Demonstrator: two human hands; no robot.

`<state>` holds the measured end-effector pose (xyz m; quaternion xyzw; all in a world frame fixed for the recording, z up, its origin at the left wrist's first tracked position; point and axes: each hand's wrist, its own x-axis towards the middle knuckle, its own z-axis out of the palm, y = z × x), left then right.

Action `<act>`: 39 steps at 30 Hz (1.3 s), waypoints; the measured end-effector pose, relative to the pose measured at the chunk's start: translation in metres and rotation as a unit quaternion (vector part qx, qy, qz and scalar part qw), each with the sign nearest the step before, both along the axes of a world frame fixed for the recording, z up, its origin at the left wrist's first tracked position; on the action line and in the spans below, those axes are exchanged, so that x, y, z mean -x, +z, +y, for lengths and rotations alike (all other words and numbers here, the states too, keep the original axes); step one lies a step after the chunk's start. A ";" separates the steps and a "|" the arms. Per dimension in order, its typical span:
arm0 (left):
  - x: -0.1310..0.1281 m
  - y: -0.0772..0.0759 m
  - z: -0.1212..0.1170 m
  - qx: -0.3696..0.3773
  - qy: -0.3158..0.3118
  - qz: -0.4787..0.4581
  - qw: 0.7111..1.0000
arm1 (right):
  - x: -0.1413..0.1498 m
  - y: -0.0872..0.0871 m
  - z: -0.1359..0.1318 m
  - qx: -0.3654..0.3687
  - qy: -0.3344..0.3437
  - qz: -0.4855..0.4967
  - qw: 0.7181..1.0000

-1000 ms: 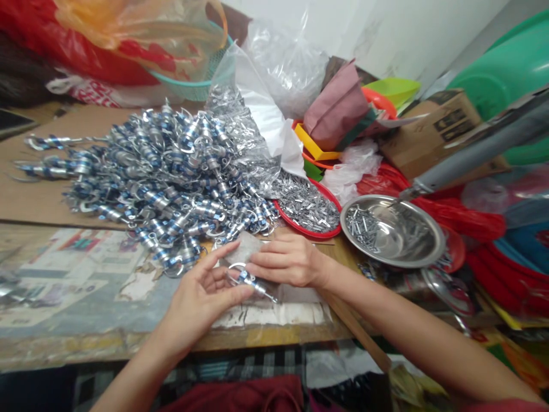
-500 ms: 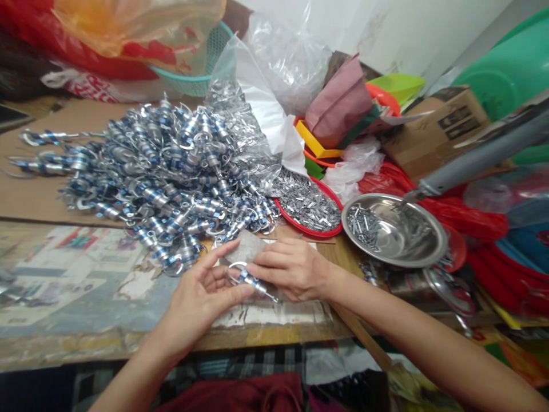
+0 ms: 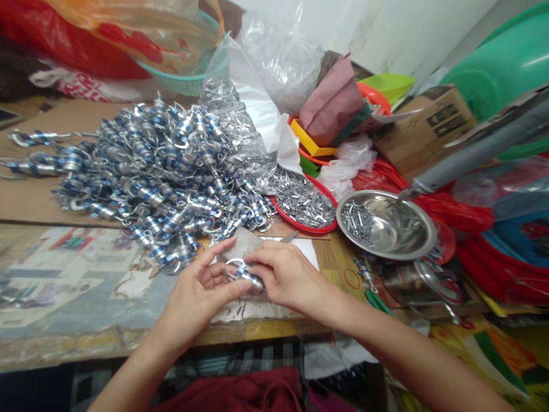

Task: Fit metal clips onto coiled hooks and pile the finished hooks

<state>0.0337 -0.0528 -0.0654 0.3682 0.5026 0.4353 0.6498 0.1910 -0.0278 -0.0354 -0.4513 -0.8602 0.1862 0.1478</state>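
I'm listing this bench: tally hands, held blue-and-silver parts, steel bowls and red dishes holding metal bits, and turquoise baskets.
Hands: 2, left hand and right hand
Held part: 1
Steel bowl: 1
Red dish: 1
Turquoise basket: 1
Total: 6

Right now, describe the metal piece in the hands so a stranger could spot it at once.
On the table, find the big heap of blue-and-silver metal parts. Nearer the camera, the metal piece sits between the left hand, which grips it, and the right hand, which touches it. It looks like the heaped parts, but it alone is being held.
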 end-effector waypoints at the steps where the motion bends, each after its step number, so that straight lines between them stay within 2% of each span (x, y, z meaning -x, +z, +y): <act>1: 0.000 0.000 0.000 0.000 0.001 0.000 1.000 | 0.001 0.001 0.000 0.001 -0.007 0.003 1.000; 5: 0.000 0.000 -0.001 0.001 0.003 -0.006 1.000 | 0.003 0.000 -0.004 0.006 -0.053 0.063 0.997; 8: 0.000 0.000 -0.002 0.003 0.005 -0.011 1.000 | 0.003 -0.004 -0.004 0.041 -0.092 0.116 0.988; 13: 0.000 0.000 -0.001 0.000 0.004 -0.014 1.000 | 0.001 -0.011 0.014 0.142 -0.113 0.131 0.975; 17: 0.000 -0.001 -0.001 -0.001 0.008 0.006 1.000 | 0.005 -0.009 0.031 0.265 -0.130 0.141 0.945; 19: 0.000 -0.001 -0.001 0.001 0.009 0.007 1.000 | 0.007 -0.007 0.033 0.295 -0.130 0.148 0.935; 21: 0.000 -0.001 -0.001 0.005 0.009 0.004 1.000 | 0.002 -0.006 0.029 0.259 -0.117 0.186 0.941; 22: 0.000 -0.001 -0.001 0.007 0.009 0.004 1.000 | -0.004 -0.006 0.025 0.211 -0.124 0.215 0.946; 24: 0.000 0.000 -0.001 0.008 0.011 0.013 1.000 | -0.024 -0.008 0.013 0.082 -0.174 0.246 0.950; 26: 0.000 0.001 -0.001 0.007 0.010 0.024 1.000 | -0.052 -0.014 0.001 -0.021 -0.239 0.198 0.950; 27: 0.000 0.001 0.000 0.006 0.010 0.029 1.000 | -0.066 -0.019 -0.004 -0.030 -0.247 0.139 0.958; 30: 0.000 0.001 0.000 0.008 0.012 0.033 0.999 | -0.098 -0.035 -0.016 0.041 -0.212 -0.006 0.976; 32: 0.000 0.001 -0.001 0.007 0.013 0.035 0.999 | -0.105 -0.040 -0.021 0.058 -0.197 -0.022 0.978; 33: 0.000 0.000 -0.001 0.007 0.013 0.034 0.999 | -0.105 -0.039 -0.022 0.041 -0.199 -0.011 0.979; 36: 0.000 -0.001 -0.001 0.008 0.009 0.028 1.000 | -0.093 -0.020 -0.030 -0.048 -0.184 0.043 0.981; 39: 0.000 -0.002 0.001 0.014 0.009 0.024 1.000 | -0.077 0.006 -0.041 -0.106 -0.093 0.068 0.988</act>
